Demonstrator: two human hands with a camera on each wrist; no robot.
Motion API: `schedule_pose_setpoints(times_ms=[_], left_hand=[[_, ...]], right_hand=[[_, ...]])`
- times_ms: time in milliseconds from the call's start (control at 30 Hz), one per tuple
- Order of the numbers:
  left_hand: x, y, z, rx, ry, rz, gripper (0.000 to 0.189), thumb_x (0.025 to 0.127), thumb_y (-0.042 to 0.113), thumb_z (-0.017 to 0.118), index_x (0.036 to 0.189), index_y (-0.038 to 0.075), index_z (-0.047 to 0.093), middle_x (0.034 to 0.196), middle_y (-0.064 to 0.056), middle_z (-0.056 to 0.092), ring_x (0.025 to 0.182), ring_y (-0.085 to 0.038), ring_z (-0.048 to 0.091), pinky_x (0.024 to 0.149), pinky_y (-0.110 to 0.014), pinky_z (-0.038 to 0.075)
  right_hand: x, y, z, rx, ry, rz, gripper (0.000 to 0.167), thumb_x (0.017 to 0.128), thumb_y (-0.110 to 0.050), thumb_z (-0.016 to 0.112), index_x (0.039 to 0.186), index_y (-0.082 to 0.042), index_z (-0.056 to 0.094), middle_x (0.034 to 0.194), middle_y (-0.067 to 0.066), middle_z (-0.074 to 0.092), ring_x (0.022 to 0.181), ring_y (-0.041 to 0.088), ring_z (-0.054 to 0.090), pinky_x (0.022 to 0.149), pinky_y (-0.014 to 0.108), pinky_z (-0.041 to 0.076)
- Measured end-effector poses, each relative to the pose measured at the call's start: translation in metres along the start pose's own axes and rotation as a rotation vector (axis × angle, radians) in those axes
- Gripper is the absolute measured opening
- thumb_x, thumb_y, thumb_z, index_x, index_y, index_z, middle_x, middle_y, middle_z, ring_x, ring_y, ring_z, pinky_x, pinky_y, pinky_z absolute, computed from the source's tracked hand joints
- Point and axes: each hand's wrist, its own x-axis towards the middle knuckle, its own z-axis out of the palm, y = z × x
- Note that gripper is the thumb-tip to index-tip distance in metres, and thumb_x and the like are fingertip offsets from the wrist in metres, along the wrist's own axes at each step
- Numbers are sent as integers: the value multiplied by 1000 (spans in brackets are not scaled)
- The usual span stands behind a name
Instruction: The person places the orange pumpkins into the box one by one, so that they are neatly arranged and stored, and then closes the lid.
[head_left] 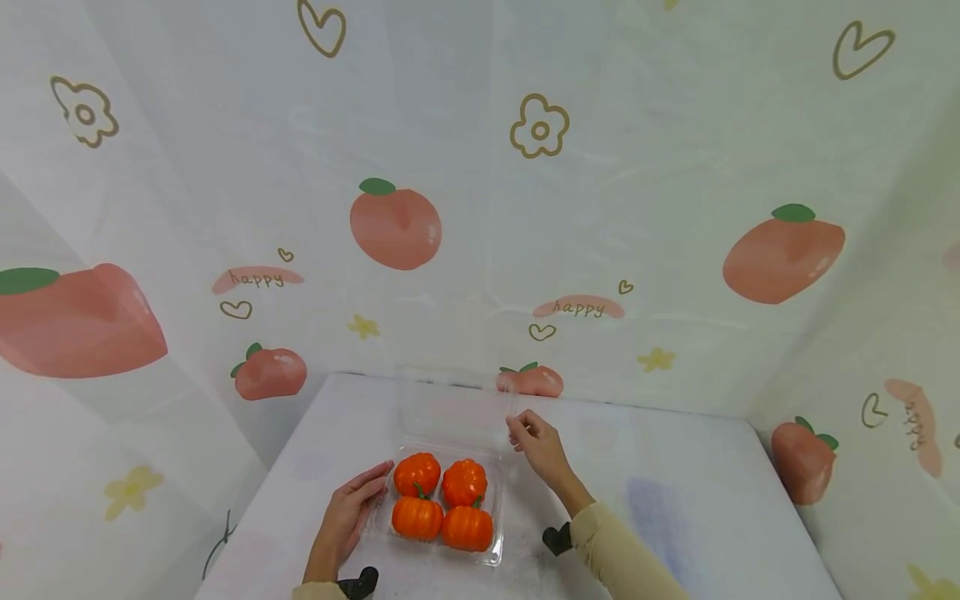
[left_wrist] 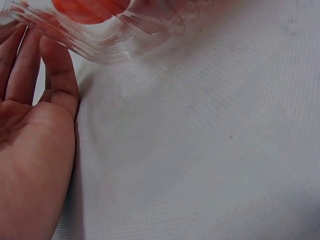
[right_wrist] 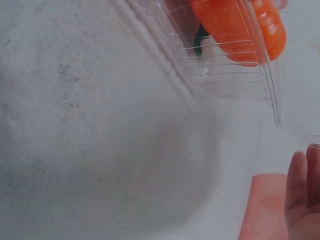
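A clear plastic clamshell box (head_left: 495, 550) lies on the table, holding several small orange toy pumpkins (head_left: 467, 528) with green stems. Its transparent lid (head_left: 450, 410) is hinged up at the far side. My left hand (head_left: 347, 517) touches the left wall of the box with extended fingers; in the left wrist view the fingers (left_wrist: 24, 75) lie against the ridged plastic. At the lid's right edge, my right hand (head_left: 543, 450) pinches the thin plastic between thumb and fingers. The right wrist view shows only part of that hand (right_wrist: 304, 200), beside the lid's edge.
A white cloth covers the table (head_left: 570, 533), with a bluish stain (head_left: 660, 533) to the right. Behind and on both sides hangs a pale curtain (head_left: 465, 125) printed with peaches, hearts and flowers. A dark thin cord (head_left: 220, 543) shows at the left edge.
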Motion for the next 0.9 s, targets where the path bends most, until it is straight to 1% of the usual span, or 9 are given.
schedule_pose_setpoints(times_ms=[167, 367, 500, 667, 767, 900], left_hand=[[0, -1, 0, -2, 7, -11, 54, 94, 22, 72, 143, 5, 58, 137, 3, 68, 107, 11, 64, 95, -14, 54], [1, 0, 0, 18, 4, -13, 54, 94, 24, 72, 143, 7, 58, 139, 3, 67, 108, 11, 63, 95, -14, 54], [1, 1, -1, 19, -4, -13, 54, 94, 24, 72, 143, 7, 58, 139, 3, 67, 107, 12, 63, 96, -14, 54], [2, 1, 0, 16, -7, -11, 54, 94, 24, 71, 143, 6, 58, 140, 1, 67, 107, 11, 64, 96, -14, 54], [1, 1, 0, 17, -3, -19, 55, 94, 24, 71, 144, 6, 58, 142, -1, 65, 108, 10, 64, 96, -15, 54], [1, 2, 0, 4, -2, -22, 55, 94, 23, 72, 143, 5, 58, 141, 0, 66, 108, 9, 65, 95, -14, 55]], right_hand=[[-5, 2, -1, -36, -21, -14, 32, 100, -45, 62, 92, -14, 65, 84, 9, 67, 76, 16, 61, 72, 21, 56], [-11, 5, -2, -91, -48, -21, 37, 101, -46, 60, 99, -10, 67, 89, 6, 69, 80, 15, 61, 72, 22, 55], [-14, 8, -4, -137, -75, -46, 35, 101, -46, 60, 102, -12, 68, 92, 5, 69, 82, 15, 61, 71, 21, 54], [-21, 12, -6, -203, -98, -66, 28, 101, -47, 59, 104, -20, 68, 100, 7, 71, 87, 13, 60, 74, 20, 53], [-27, 17, -7, -242, -104, -80, 25, 101, -49, 58, 103, -26, 67, 102, 1, 73, 88, 11, 60, 75, 19, 53], [-32, 20, -7, -285, -113, -98, 20, 102, -46, 58, 103, -28, 66, 102, -6, 72, 87, 9, 61, 75, 19, 54]])
